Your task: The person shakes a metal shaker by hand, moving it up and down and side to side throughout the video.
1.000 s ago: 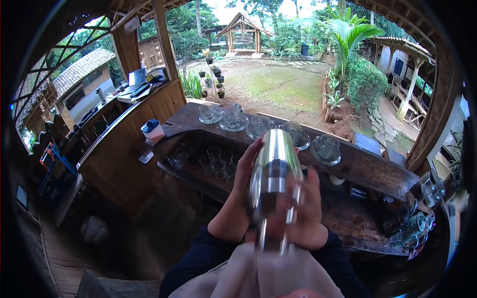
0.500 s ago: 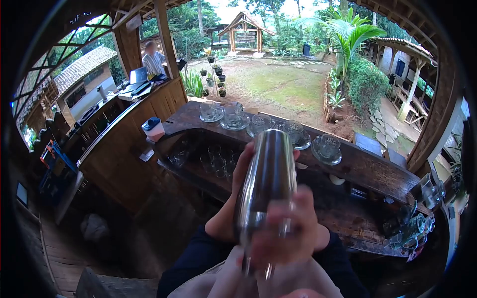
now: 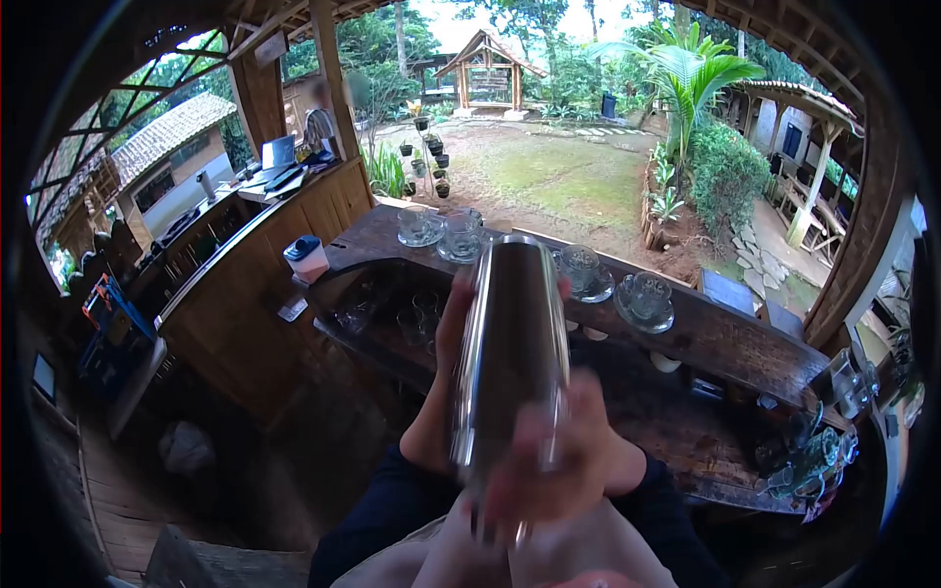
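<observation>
A shiny metal shaker (image 3: pixel 515 333) is held up in front of my chest, its flat end tilted up and away from me. My left hand (image 3: pixel 453 338) wraps round its upper left side, with fingertips showing past the right edge. Around the lower part my right hand (image 3: pixel 559 456) is closed, blurred by motion. Behind the shaker, glass cups on saucers stand in a row on the dark wooden counter (image 3: pixel 730 343): one cup (image 3: pixel 420 227) at the left, another (image 3: pixel 645 294) to the right. The shaker hides part of the row.
A lidded container (image 3: pixel 306 259) sits at the counter's left end. Glass mugs (image 3: pixel 818 456) and a pitcher (image 3: pixel 848 380) are at the right. More glasses (image 3: pixel 421 314) stand on the lower shelf. A person (image 3: pixel 319 122) is behind the left wooden counter (image 3: pixel 265 284), near a laptop.
The shaker and both hands have shifted slightly left and up. The person in the background has moved a little right, partly behind the post.
</observation>
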The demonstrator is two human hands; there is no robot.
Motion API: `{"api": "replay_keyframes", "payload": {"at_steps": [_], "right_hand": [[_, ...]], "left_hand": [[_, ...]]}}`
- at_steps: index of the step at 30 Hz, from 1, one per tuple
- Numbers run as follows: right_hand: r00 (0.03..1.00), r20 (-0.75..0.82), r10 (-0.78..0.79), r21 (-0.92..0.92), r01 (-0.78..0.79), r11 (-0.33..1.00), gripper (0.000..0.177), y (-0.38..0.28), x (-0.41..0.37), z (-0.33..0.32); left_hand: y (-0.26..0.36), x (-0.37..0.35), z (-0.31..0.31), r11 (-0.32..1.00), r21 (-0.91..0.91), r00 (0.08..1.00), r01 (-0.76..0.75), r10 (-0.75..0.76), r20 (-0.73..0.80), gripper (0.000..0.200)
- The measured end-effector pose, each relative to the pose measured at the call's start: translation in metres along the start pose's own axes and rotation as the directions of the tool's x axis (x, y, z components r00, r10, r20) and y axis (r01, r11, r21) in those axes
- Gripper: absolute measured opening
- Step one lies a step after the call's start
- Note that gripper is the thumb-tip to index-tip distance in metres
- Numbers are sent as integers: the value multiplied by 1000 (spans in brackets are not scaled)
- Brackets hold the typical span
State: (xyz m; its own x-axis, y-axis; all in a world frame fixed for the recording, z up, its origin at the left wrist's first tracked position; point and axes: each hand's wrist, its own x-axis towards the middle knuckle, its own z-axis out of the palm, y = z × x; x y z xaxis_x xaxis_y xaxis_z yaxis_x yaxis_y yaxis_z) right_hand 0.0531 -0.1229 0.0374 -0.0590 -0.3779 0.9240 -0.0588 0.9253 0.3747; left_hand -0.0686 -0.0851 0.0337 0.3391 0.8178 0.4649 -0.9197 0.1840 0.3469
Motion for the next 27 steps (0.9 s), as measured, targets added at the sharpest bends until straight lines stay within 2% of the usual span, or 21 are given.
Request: {"api": "replay_keyframes", "payload": {"at_steps": [1, 2, 3, 4, 5, 6, 7, 8, 9, 10, 11, 13, 15, 16, 19, 20, 21, 22, 23, 25, 27], "right_hand": [[971, -13, -238, -45, 237, 971, 18, -6, -2, -2], [933, -129, -335, -76, 327, 942, 18, -1, 0, 7], [872, -242, -426, -120, 409, 905, 17, 3, 0, 16], [974, -151, -169, -39, 165, 986, 19, 2, -5, 9], [994, -42, 105, 13, -104, 994, 22, 0, -14, -1], [978, 73, 197, -23, -196, 980, 22, 22, -27, -5], [940, 183, 288, -68, -280, 958, 22, 44, -37, -6], [941, 175, 290, -71, -282, 957, 22, 41, -35, 0], [851, 16, 526, -59, -524, 850, 21, 40, -31, 7], [685, -135, 715, -7, -723, 691, 21, 42, -26, 10], [688, -142, 712, -9, -720, 694, 21, 38, -17, 2], [875, 102, 474, 73, -481, 874, 20, 13, -2, -17], [988, -140, -67, -25, 64, 998, 18, -2, -8, 1], [988, -135, -70, -22, 68, 997, 18, 2, -10, -2], [974, 185, 132, -60, -123, 991, 19, 14, -17, -19], [936, 281, 210, -87, -193, 977, 20, 16, -21, -20], [839, 177, 515, -46, -516, 856, 27, 32, -25, -6], [871, 88, 482, -152, -467, 871, 35, 54, -37, 3], [716, -2, 698, -115, -694, 711, 37, 55, -29, 8], [782, -144, 606, -115, -622, 775, 34, 47, -22, 5], [787, 194, 586, -143, -568, 810, 24, 15, 2, -18]], "left_hand": [[-2, -5, -5, 993, 103, 963, -60, 30, 268, 72], [-25, 18, 8, 888, -85, 727, -452, 422, 541, 73], [-21, 14, 3, 886, -84, 724, -456, 424, 544, 73], [-13, 5, -10, 966, -13, 911, -257, 247, 329, 71], [-9, -1, -24, 1000, 2, 996, -32, 31, 79, 69], [-8, 8, -38, 978, -201, 993, 47, -68, -99, 60], [-7, 15, -57, 969, -237, 990, 73, -99, -103, 55], [-15, 13, -71, 982, -180, 982, -59, 24, -189, 54], [-23, 11, -76, 975, -116, 953, -189, 153, -262, 52], [-20, 14, -81, 959, -263, 987, -108, 72, -143, 51], [-13, 14, -66, 960, -260, 988, -101, 67, -138, 51], [-2, 4, -12, 977, -168, 957, 133, -171, -235, 53], [-10, -9, 0, 980, -189, 998, 63, -59, 22, 60], [-22, -15, -13, 995, -57, 984, -86, 94, 153, 64], [-14, 5, -37, 998, -40, 966, -47, 56, 252, 65], [-12, 10, -44, 976, -209, 998, 62, -63, 3, 64], [-7, 17, -57, 695, -580, 905, 425, -300, 302, 61], [-20, 18, -84, 930, -359, 997, 75, -63, 46, 58], [-30, 21, -90, 966, -21, 960, -256, 252, -119, 56], [-25, 21, -99, 982, -43, 975, -182, 175, -139, 53], [-14, 11, -25, 982, -159, 980, 98, -123, -159, 53]]}}
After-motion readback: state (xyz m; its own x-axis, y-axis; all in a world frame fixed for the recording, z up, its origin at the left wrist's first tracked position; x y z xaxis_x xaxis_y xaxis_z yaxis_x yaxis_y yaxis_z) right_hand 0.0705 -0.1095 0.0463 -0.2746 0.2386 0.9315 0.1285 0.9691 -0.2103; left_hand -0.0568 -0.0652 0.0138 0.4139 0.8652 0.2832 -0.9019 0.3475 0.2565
